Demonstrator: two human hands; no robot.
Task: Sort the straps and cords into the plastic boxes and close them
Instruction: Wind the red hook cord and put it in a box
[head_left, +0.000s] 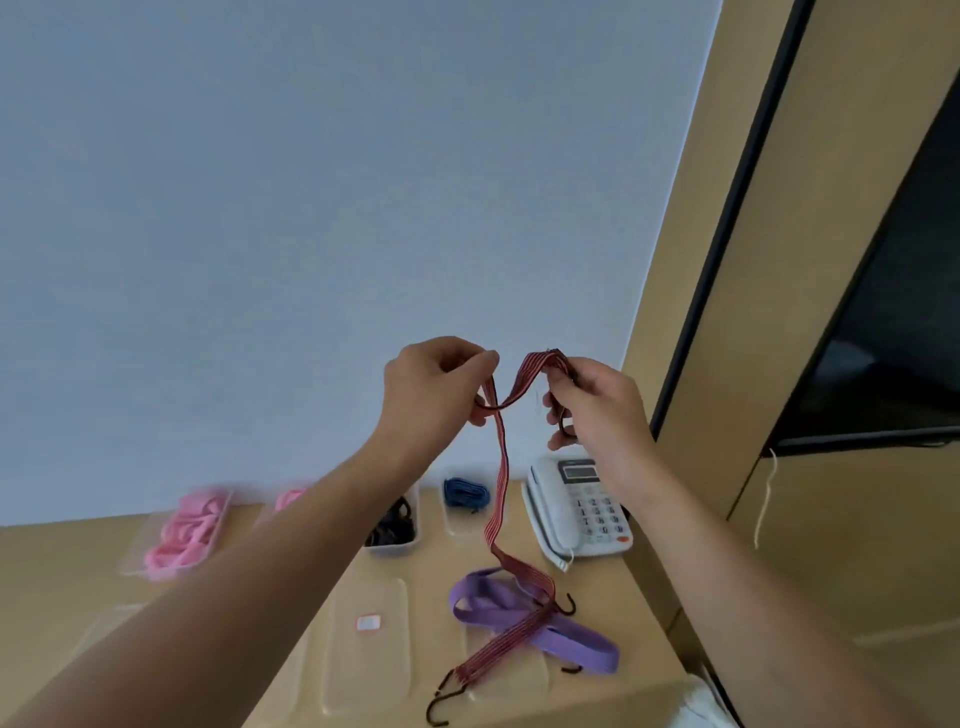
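- Raised above the bench, the left grip (439, 382) pinches the red striped bungee cord (497, 483) between curled fingers; the right grip (589, 402) curls round the cord's upper end.
- The cord hangs down to the bench, its lower hooks (441, 709) near the front edge, crossing a purple strap (524, 613).
- A clear lid (366, 644) lies flat just left of the strap.
- Along the bench's back edge: a box of pink straps (179, 535), a box of black cords (392, 527), a box of blue cord (466, 493) and a white telephone (576, 512).

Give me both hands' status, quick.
Left hand: pinching the red striped elastic bungee cord.
Right hand: gripping the same cord's folded upper end.
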